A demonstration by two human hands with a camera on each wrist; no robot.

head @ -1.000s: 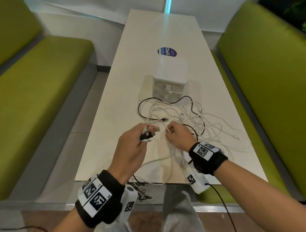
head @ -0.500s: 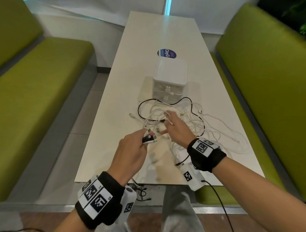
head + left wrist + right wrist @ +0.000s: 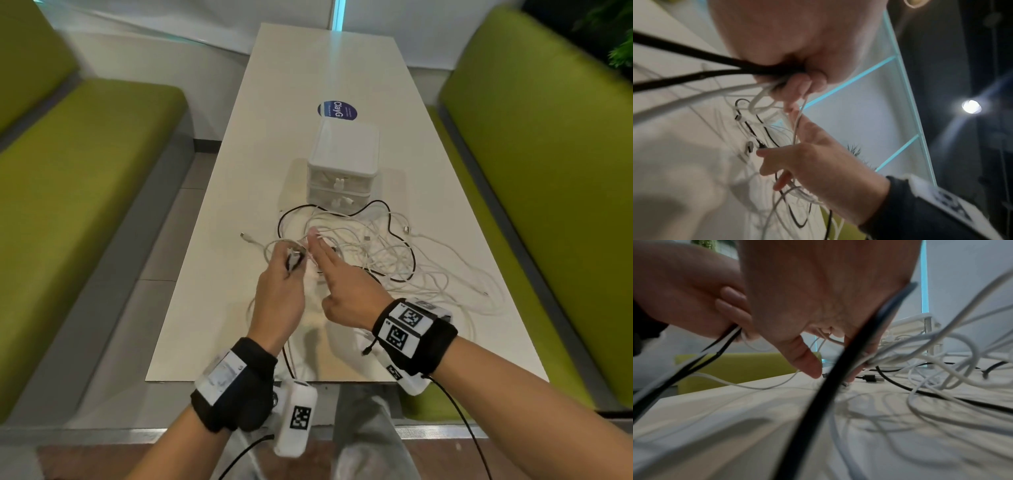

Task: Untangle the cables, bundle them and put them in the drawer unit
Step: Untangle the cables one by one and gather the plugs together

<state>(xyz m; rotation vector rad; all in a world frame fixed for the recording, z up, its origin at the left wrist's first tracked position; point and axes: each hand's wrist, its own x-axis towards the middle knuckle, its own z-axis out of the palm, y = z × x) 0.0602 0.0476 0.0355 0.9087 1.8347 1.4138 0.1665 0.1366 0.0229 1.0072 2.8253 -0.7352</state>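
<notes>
Two hands in cables (image 3: pixel 383 246): left hand (image 3: pixel 279 301) grips, right hand (image 3: pixel 346 291) flat

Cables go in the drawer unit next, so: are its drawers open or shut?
Shut. Both fronts of the drawer unit sit flush with its frame in the head view, neither pulled out. Contents: cannot tell.

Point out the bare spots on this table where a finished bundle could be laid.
Bare: the table beyond the sticker, and the strip left of the drawer unit. Crowded: the cables fill the space from the unit's front to the near right edge, around both hands.
</notes>
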